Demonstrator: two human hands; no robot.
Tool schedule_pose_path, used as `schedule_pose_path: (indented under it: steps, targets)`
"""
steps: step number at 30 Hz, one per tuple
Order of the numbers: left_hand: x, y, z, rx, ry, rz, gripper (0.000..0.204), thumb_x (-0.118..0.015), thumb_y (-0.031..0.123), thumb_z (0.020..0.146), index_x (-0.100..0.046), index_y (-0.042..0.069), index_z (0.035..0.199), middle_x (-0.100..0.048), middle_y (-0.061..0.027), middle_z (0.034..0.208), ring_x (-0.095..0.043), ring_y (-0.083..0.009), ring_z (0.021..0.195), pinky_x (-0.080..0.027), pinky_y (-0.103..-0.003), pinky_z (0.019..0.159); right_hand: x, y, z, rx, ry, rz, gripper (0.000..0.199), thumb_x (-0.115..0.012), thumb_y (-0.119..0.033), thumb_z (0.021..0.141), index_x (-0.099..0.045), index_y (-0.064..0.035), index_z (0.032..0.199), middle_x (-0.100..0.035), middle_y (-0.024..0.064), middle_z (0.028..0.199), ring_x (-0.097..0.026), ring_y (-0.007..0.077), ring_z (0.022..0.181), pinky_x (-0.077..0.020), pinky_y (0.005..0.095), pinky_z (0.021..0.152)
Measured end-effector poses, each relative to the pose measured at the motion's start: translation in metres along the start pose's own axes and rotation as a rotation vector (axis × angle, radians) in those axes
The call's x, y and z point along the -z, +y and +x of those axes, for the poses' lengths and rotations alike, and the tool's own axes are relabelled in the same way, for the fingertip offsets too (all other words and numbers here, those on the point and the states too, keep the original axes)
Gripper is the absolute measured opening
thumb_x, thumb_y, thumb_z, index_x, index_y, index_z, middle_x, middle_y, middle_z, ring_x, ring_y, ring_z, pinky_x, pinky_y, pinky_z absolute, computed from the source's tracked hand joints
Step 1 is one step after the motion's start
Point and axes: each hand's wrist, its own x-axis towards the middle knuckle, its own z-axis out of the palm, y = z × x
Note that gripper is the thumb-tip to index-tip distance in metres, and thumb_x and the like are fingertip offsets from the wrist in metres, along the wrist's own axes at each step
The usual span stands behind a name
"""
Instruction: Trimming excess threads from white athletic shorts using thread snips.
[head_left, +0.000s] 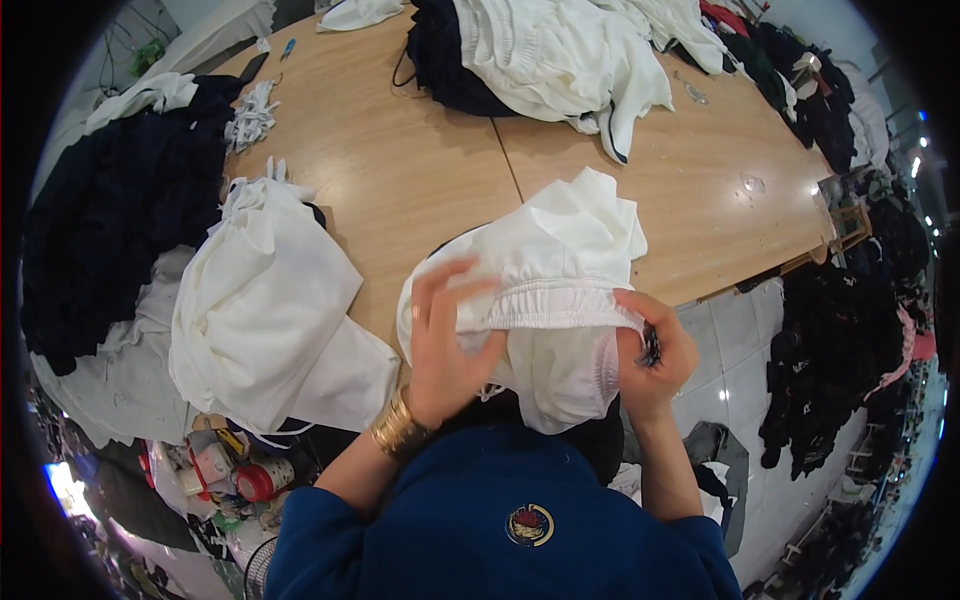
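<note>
A white garment with a gathered elastic waistband (560,303) lies in front of me, partly on the table and partly hanging over its near edge. My right hand (660,355) pinches the right end of that waistband between thumb and fingers. Something small and dark (650,347) shows in the same hand, too little of it visible to name. Over the garment's left side, my left hand (445,345) has its fingers spread and slightly blurred, holding nothing. A gold bracelet (398,425) circles the left wrist.
To the left is a heap of white garments (265,300), with dark blue cloth (130,210) beyond it. More white garments (560,60) are piled at the wooden table's (370,130) far side. White cords (253,115) lie far left. Dark clothes (830,350) hang at right.
</note>
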Motion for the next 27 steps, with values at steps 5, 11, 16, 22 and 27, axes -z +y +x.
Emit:
schedule_pose_path:
  steps: [5, 11, 16, 22, 27]
  targets:
    - [0.004, 0.023, -0.027, 0.177, -1.007, -0.699, 0.037, -0.059, 0.006, 0.083, -0.048, 0.007, 0.117, -0.052, -0.0116, 0.114, -0.058, -0.0257, 0.091, -0.048, -0.031, 0.073, 0.003, -0.002, 0.001, -0.059, 0.019, 0.115, 0.036, -0.059, 0.006, 0.060, -0.065, -0.0067, 0.093, -0.062, 0.0045, 0.073, -0.049, 0.0116, 0.050, -0.0376, 0.0220, 0.048]
    - [-0.044, 0.004, -0.024, 1.106, -0.508, -1.915, 0.036, -0.047, 0.027, 0.094, -0.042, 0.011, 0.125, -0.051, -0.0045, 0.122, -0.053, -0.0170, 0.103, -0.045, -0.032, 0.085, 0.012, -0.002, -0.005, -0.064, 0.028, 0.168, 0.037, -0.058, 0.009, 0.061, -0.065, -0.0058, 0.094, -0.062, 0.0053, 0.074, -0.049, 0.0095, 0.050, -0.0368, 0.0201, 0.047]
    - [-0.036, 0.015, -0.008, 0.981, -0.395, -1.673, 0.036, -0.052, 0.022, 0.092, -0.042, 0.010, 0.125, -0.053, -0.0040, 0.119, -0.051, -0.0160, 0.108, -0.044, -0.034, 0.089, 0.024, 0.010, -0.015, 0.079, 0.068, 0.064, 0.037, -0.058, 0.006, 0.057, -0.066, -0.0057, 0.092, -0.058, 0.0046, 0.067, -0.048, 0.0147, 0.048, -0.0372, 0.0237, 0.047]
    - [-0.025, 0.030, 0.009, 0.977, -0.446, -1.520, 0.041, -0.057, 0.013, 0.089, -0.041, 0.005, 0.126, -0.053, -0.0070, 0.119, -0.052, -0.0179, 0.108, -0.043, -0.036, 0.092, 0.029, 0.014, -0.031, 0.144, -0.050, -0.061, 0.045, -0.062, -0.008, 0.047, -0.068, -0.0083, 0.092, -0.043, 0.0020, 0.054, -0.043, 0.0176, 0.046, -0.0323, 0.0291, 0.044]
    - [-0.022, 0.034, 0.010, 0.990, -0.460, -1.473, 0.041, -0.058, 0.012, 0.087, -0.042, 0.003, 0.124, -0.054, -0.0070, 0.117, -0.053, -0.0175, 0.106, -0.045, -0.034, 0.089, 0.031, 0.016, -0.034, 0.220, -0.019, -0.113, 0.045, -0.063, -0.011, 0.047, -0.069, -0.0103, 0.092, -0.041, 0.0013, 0.053, -0.043, 0.0171, 0.046, -0.0314, 0.0285, 0.044]
